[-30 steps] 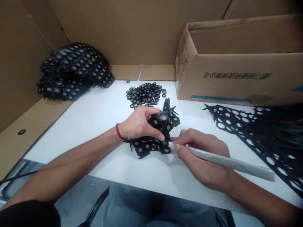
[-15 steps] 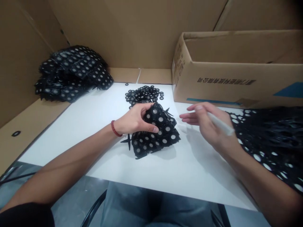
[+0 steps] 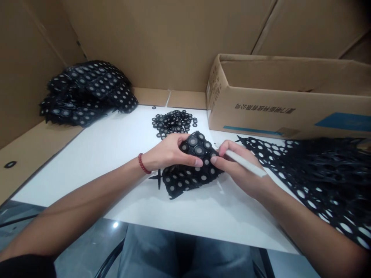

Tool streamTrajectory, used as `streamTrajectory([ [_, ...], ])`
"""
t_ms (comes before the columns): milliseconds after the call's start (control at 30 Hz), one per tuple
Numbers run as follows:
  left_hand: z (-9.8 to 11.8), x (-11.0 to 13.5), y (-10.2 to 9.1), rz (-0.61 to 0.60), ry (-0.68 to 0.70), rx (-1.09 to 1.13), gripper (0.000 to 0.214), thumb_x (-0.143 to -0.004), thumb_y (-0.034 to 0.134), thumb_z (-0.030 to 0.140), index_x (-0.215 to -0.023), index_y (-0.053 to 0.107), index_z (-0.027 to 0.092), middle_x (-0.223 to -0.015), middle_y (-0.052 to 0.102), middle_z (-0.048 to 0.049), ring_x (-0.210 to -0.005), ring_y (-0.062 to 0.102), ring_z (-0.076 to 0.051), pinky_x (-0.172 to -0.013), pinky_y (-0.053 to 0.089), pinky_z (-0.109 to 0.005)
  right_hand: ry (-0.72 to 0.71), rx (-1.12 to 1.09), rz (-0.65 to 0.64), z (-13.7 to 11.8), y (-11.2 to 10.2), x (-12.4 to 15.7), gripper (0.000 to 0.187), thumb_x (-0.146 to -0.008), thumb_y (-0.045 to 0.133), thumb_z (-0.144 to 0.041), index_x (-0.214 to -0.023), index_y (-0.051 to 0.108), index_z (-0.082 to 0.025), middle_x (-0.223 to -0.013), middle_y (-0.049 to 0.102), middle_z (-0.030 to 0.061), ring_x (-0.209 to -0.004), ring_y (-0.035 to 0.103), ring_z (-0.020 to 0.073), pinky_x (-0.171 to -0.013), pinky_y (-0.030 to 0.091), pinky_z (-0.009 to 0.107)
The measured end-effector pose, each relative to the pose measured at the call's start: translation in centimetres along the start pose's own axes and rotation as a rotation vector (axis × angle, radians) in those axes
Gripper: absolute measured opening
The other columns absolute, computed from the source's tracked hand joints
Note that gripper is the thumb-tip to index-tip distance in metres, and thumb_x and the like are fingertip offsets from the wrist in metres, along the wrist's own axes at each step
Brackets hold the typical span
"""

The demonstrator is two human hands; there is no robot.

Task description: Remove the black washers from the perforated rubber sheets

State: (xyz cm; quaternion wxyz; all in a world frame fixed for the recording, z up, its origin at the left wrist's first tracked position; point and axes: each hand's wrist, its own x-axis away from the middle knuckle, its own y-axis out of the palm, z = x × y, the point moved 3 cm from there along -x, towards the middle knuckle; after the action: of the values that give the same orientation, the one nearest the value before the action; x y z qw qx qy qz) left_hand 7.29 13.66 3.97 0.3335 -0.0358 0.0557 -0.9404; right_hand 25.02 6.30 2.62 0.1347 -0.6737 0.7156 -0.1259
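Observation:
A folded black rubber-like sheet (image 3: 199,149) with rows of round ring shapes is held above the white table, tilted. My left hand (image 3: 171,152) is closed on its left side, thumb across the front. A thin black cross-shaped strip sticks out at the sheet's left edge. My right hand (image 3: 237,162) grips a white pen-like tool (image 3: 245,164) whose dark thin tip points up and left. The right thumb also presses on the sheet's right edge; the other right fingers are partly hidden behind it. Beyond the sheet lies a pile of loose black rings (image 3: 174,122).
A large mound of ring sheets (image 3: 89,92) stands at the back left. An open cardboard box (image 3: 261,110) is at the back right. Perforated black sheet waste (image 3: 324,173) lies at the right. A single ring (image 3: 10,164) is on the cardboard at far left.
My right hand has moved left from beside the sheet to its right edge and now touches it, still with the white tool. The left hand still holds the sheet. The view has shifted slightly.

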Motion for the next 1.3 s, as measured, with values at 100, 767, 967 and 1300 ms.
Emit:
streamTrajectory([
  [100, -0.2, 0.0, 0.2, 0.072, -0.114, -0.137, 0.032, -0.056, 0.082, 0.027, -0.080, 0.065, 0.012, -0.082, 0.071, -0.0035, -0.073, 0.065, -0.016, -0.065, 0.051, -0.024, -0.056, 0.175, 0.011, -0.6, 0.2, 0.1, 0.021, -0.079, 0.063, -0.031, -0.071, 0.047, -0.022, -0.058, 0.048, -0.0045, -0.053, 0.042, 0.0107, -0.049, 0.035, 0.023],
  [767, -0.7, 0.2, -0.3, 0.115, -0.156, -0.100, 0.028, -0.059, 0.081, 0.033, -0.072, 0.068, 0.011, -0.076, 0.070, -0.0034, -0.068, 0.063, -0.015, -0.062, 0.050, -0.024, -0.299, -0.015, 0.052, -2.8, -1.5, 1.5, 0.011, -0.076, 0.062, -0.014, -0.074, 0.058, -0.024, -0.062, 0.065, -0.0005, -0.054, 0.060, 0.0155, -0.049, 0.047, 0.028],
  [967, -0.6, 0.1, -0.2, 0.130, -0.178, -0.160, 0.033, -0.057, 0.081, 0.038, -0.072, 0.068, 0.011, -0.076, 0.071, -0.0052, -0.068, 0.064, -0.017, -0.060, 0.050, -0.026, -0.242, 0.087, 0.079, -2.7, -1.4, 1.5, 0.010, -0.076, 0.065, -0.022, -0.071, 0.056, -0.024, -0.060, 0.063, -0.0003, -0.052, 0.058, 0.0159, -0.046, 0.043, 0.029],
  [1300, -0.5, 0.3, -0.1, 0.152, -0.148, -0.175, 0.032, -0.057, 0.080, 0.038, -0.071, 0.068, 0.012, -0.070, 0.071, -0.0043, -0.065, 0.065, -0.019, -0.056, 0.052, -0.027, -0.256, 0.156, 0.084, -2.7, -1.2, 1.4, 0.012, -0.073, 0.062, -0.014, -0.069, 0.055, -0.023, -0.061, 0.062, -0.0012, -0.053, 0.057, 0.0141, -0.048, 0.042, 0.027],
])
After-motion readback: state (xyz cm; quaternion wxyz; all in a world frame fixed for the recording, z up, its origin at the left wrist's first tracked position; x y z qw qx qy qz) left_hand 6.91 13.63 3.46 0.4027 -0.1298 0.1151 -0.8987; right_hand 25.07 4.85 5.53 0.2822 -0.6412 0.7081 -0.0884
